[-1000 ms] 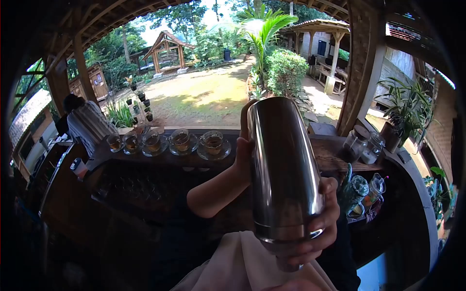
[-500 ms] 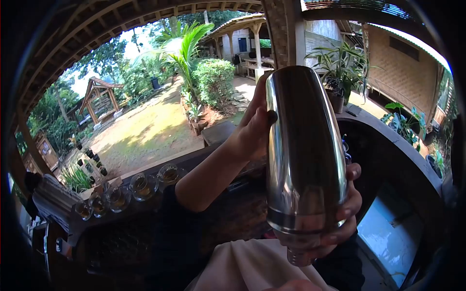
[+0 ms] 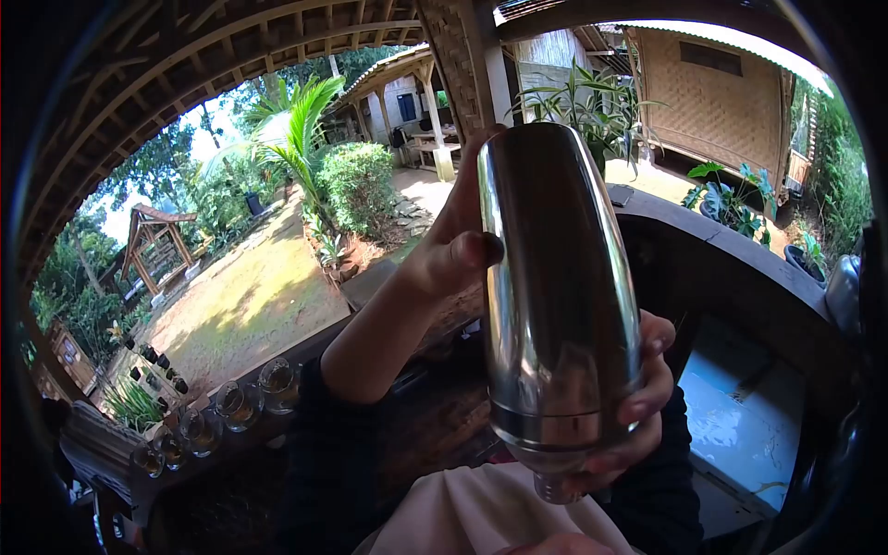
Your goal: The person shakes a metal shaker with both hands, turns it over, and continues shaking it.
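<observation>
A shiny metal cocktail shaker [image 3: 555,287] is held up close in front of me, tilted, its wide base at the top and its narrow cap end pointing down. My left hand [image 3: 453,250] grips its upper left side, with the thumb on the metal and most fingers hidden behind. Lower down on the right, my right hand [image 3: 647,388] has its fingers wrapped round the side and the tapered end. Below the shaker, beige cloth [image 3: 472,509] covers my lap.
Several clear glasses [image 3: 239,407] stand in a row along the counter at left. A curved ledge [image 3: 731,250] runs along the right, above a pale blue-white panel [image 3: 740,425]. A metal object [image 3: 844,287] sits at the far right. Beyond is a garden with a bushy shrub [image 3: 356,185].
My view has turned to the right, so the garden and glasses sit further left in it. The shaker appears slightly further left too, with both hands still holding it.
</observation>
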Available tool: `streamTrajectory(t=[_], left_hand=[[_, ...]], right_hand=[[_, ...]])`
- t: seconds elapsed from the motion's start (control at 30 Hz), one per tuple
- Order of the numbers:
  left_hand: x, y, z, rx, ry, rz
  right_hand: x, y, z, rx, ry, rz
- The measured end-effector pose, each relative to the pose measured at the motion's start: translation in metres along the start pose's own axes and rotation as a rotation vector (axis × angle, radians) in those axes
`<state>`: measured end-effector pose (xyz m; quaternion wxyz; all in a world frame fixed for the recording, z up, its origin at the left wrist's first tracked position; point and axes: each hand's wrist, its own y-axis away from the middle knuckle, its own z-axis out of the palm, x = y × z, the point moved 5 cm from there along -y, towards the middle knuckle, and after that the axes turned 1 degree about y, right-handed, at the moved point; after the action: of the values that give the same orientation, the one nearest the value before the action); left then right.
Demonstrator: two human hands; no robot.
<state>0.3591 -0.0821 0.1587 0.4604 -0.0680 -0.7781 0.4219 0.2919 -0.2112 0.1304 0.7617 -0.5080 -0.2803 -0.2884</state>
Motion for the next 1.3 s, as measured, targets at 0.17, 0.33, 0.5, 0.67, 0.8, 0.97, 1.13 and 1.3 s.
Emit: streamTrajectory(t=[0.17, 0.33, 0.5, 0.67, 0.8, 0.97, 1.13, 1.3], left_hand=[[-0.056, -0.039, -0.066, 0.650, 0.324, -0.279], [-0.070, -0.045, -0.061, 0.629, 0.209, -0.067], [-0.053, -0.040, -0.022, 0.007, 0.090, 0.088], [-0.071, -0.052, -0.084, 0.693, 0.294, -0.170], [-0.091, -0.029, -0.069, 1.097, 0.006, -0.473], [-0.084, -0.048, -0.014, 0.269, 0.010, 0.081], [-0.125, -0.063, -0.099, 0.727, 0.584, -0.157], [-0.101, -0.059, -0.070, 0.653, 0.260, 0.009]], right_hand=[[0.094, 0.041, -0.031, -0.222, 0.037, 0.497], [0.094, 0.018, -0.034, -0.375, 0.012, 0.712], [0.037, 0.021, -0.042, 0.215, -0.181, -0.108], [0.125, 0.054, -0.041, -0.105, -0.129, 0.325], [0.148, 0.061, -0.054, -0.168, -0.259, 1.037], [0.083, 0.024, -0.074, -0.148, -0.186, 0.057], [0.140, 0.071, -0.052, -0.218, -0.010, 0.550], [0.110, 0.049, -0.058, -0.267, -0.077, 0.500]])
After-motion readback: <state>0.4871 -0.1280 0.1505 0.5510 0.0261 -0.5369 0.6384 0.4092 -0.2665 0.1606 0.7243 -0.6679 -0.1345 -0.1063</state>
